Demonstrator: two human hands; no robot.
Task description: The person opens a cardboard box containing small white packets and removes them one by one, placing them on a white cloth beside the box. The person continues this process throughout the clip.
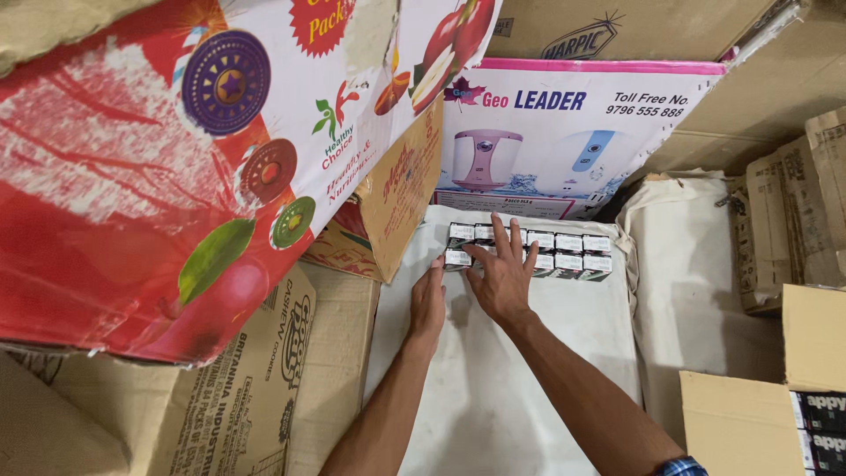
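At far left, a large red and white printed cardboard carton with fruit pictures (176,150) leans overhead, above a plain brown corrugated box (264,388) lying below it. Just right of these, a smaller tan cardboard box with red lettering (392,198) stands tilted beside a white sheet-lined surface (493,379).

The left hand (428,304) rests edge-down on the white surface, fingers together and extended, fingertips touching the left end of a double row of small black and white rectangular packets (564,251). The hand grasps nothing.

The right hand (504,273) lies palm-down on the left part of the same packets, fingers spread apart and pressing flat on top; it is not clamped on any packet.

The packets sit at the far edge of the white surface, against a white and pink printed appliance carton (573,132).

At right stand a cream cloth-wrapped bundle (687,264) and brown cartons (793,220).
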